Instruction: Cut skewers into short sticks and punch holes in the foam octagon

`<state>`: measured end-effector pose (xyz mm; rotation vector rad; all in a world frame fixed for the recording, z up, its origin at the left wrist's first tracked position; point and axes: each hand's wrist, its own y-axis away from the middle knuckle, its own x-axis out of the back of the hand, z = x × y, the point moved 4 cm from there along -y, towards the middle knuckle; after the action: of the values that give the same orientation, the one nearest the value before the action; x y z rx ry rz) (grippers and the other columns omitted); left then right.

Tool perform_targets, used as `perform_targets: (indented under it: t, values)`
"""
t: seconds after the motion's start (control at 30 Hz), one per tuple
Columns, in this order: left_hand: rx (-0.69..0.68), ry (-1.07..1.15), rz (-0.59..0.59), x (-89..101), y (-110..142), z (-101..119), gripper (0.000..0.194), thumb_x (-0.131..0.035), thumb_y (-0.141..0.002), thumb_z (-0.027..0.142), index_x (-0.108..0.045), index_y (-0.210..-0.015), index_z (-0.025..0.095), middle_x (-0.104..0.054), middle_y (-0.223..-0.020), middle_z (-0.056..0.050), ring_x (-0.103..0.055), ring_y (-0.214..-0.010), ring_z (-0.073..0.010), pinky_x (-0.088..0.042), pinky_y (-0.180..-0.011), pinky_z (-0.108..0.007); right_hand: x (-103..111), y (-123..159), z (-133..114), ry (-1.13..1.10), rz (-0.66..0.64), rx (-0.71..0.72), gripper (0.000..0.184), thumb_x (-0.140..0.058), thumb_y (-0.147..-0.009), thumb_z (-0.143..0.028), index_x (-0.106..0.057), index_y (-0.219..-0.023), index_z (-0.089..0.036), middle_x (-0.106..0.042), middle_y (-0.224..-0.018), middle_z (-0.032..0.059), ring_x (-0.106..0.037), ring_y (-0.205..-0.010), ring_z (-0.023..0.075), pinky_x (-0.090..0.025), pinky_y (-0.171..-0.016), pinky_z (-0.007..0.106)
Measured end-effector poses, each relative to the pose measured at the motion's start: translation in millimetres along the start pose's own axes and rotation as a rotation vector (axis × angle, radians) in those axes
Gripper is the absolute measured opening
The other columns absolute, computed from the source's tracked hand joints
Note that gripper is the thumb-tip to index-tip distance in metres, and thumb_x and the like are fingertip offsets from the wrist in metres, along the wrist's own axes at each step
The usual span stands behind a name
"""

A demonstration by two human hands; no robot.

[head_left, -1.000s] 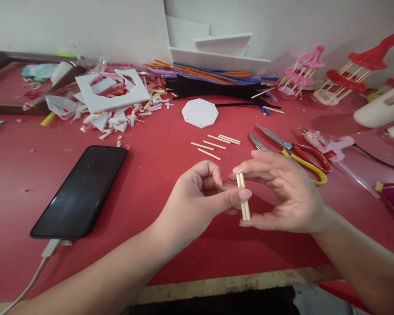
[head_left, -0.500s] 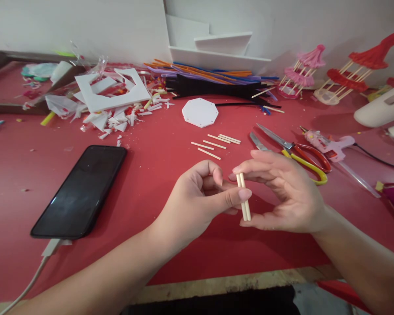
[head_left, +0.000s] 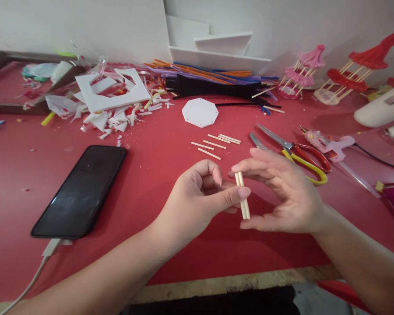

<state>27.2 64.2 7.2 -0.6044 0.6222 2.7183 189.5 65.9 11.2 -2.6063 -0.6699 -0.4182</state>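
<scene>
Two short pale wooden sticks [head_left: 244, 209] stand upright side by side above the red table [head_left: 157, 175]. My right hand [head_left: 282, 192] clamps them end to end between forefinger on top and thumb below. My left hand [head_left: 200, 199] pinches the same pair across the middle with its thumb and curled fingers. Several more cut sticks [head_left: 216, 143] lie loose on the table just beyond my hands, in front of a white octagonal foam piece [head_left: 200, 112].
A black phone [head_left: 80, 190] on a white cable lies at the left. Scissors [head_left: 292, 151] and a pink glue gun [head_left: 328, 146] lie at the right. White foam scraps [head_left: 111, 103], pipe cleaners [head_left: 213, 81] and small pink and red stick towers [head_left: 348, 72] line the back.
Both hands with the two sticks have drifted up very slightly. Nothing else has moved.
</scene>
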Motion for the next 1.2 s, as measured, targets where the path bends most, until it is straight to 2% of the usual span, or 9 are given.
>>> perform_targets:
  t: [0.3, 0.4, 0.57, 0.7, 0.77, 0.9, 1.03, 1.1, 1.2]
  values:
    - [-0.024, -0.089, -0.009, 4.2, -6.9, -1.5, 0.039, -0.08, -0.069, 0.02, -0.041, -0.072, 0.019, -0.062, -0.065, 0.004, -0.064, -0.06, -0.0106, -0.056, -0.059, -0.023, 1.3, -0.4, 4.3, 0.058, 0.036, 0.016, 0.1, -0.083, -0.063, -0.02, -0.029, -0.146, -0.034, -0.058, -0.129, 0.0061, -0.056, -0.119, 0.0253, -0.048, -0.103, 0.045]
    - [-0.133, -0.217, 0.063, 14.7, -11.7, 5.3, 0.033, -0.078, -0.071, 0.026, -0.046, -0.073, 0.019, -0.062, -0.066, 0.003, -0.063, -0.06, -0.0112, -0.053, -0.06, -0.023, 6.3, -3.0, 5.2, 0.057, 0.123, 0.072, 0.097, -0.082, -0.064, -0.018, -0.031, -0.145, -0.034, -0.057, -0.129, 0.0066, -0.056, -0.119, 0.0264, -0.048, -0.103, 0.048]
    - [-0.514, -0.856, 0.35, 45.0, -19.0, 32.1, 0.017, -0.075, -0.074, 0.023, -0.062, -0.086, 0.022, -0.067, -0.079, -0.001, -0.061, -0.07, -0.0147, -0.044, -0.067, -0.023, 14.6, -5.8, 9.3, 0.155, 0.193, 0.101, 0.098, -0.082, -0.065, -0.018, -0.029, -0.146, -0.031, -0.057, -0.129, 0.0082, -0.055, -0.121, 0.0277, -0.044, -0.105, 0.051]
    - [-0.518, -1.46, 0.413, 51.9, -27.3, 34.9, 0.007, -0.059, -0.084, 0.019, -0.063, -0.089, 0.02, -0.066, -0.083, -0.005, -0.059, -0.073, -0.0207, -0.044, -0.069, -0.031, 15.5, -5.7, 10.3, 0.224, 0.207, 0.125, 0.096, -0.081, -0.068, -0.02, -0.027, -0.147, -0.029, -0.057, -0.131, 0.0096, -0.054, -0.122, 0.0282, -0.042, -0.106, 0.052]
    - [-0.559, -1.611, 0.416, 48.1, -28.0, 34.2, 0.011, -0.055, -0.087, 0.022, -0.064, -0.092, 0.018, -0.066, -0.093, -0.009, -0.06, -0.081, -0.0237, -0.046, -0.076, -0.036, 14.9, -5.6, 8.8, 0.259, 0.209, 0.15, 0.094, -0.08, -0.069, -0.021, -0.027, -0.147, -0.029, -0.057, -0.133, 0.0097, -0.053, -0.124, 0.0282, -0.042, -0.107, 0.052]
    - [-0.658, -1.342, 0.38, 34.8, -20.2, 35.6, 0.022, -0.052, -0.091, 0.031, -0.067, -0.092, 0.016, -0.065, -0.103, -0.012, -0.059, -0.096, -0.0259, -0.044, -0.09, -0.041, 12.1, -4.7, 3.4, 0.373, 0.185, 0.2, 0.093, -0.078, -0.072, -0.023, -0.025, -0.148, -0.028, -0.056, -0.135, 0.009, -0.052, -0.126, 0.0272, -0.039, -0.11, 0.05]
    - [-0.298, -0.628, -0.031, 17.2, -18.6, 17.1, 0.026, -0.057, -0.088, 0.039, -0.067, -0.097, 0.017, -0.071, -0.094, -0.006, -0.065, -0.093, -0.0211, -0.049, -0.085, -0.033, 5.4, -5.0, 0.1, 0.483, 0.086, 0.206, 0.092, -0.076, -0.075, -0.028, -0.022, -0.149, -0.029, -0.056, -0.136, 0.0074, -0.051, -0.127, 0.0233, -0.042, -0.108, 0.042]
    - [-0.191, -0.441, -0.084, 11.8, -17.7, 8.8, 0.023, -0.065, -0.083, 0.036, -0.068, -0.095, 0.016, -0.071, -0.093, -0.005, -0.066, -0.09, -0.0187, -0.05, -0.083, -0.03, 2.8, -6.1, -2.0, 0.5, 0.039, 0.216, 0.085, -0.074, -0.078, -0.03, -0.025, -0.148, -0.027, -0.055, -0.136, 0.0077, -0.053, -0.125, 0.0215, -0.044, -0.106, 0.039]
    - [-0.152, -0.314, -0.029, 12.8, -19.1, 2.0, 0.019, -0.071, -0.079, 0.032, -0.066, -0.088, 0.016, -0.067, -0.08, -0.001, -0.063, -0.073, -0.0124, -0.05, -0.075, -0.026, 4.8, -8.1, -6.3, 0.614, 0.028, 0.225, 0.079, -0.074, -0.076, -0.043, -0.036, -0.141, -0.02, -0.057, -0.133, 0.0117, -0.053, -0.123, 0.0244, -0.044, -0.104, 0.04]
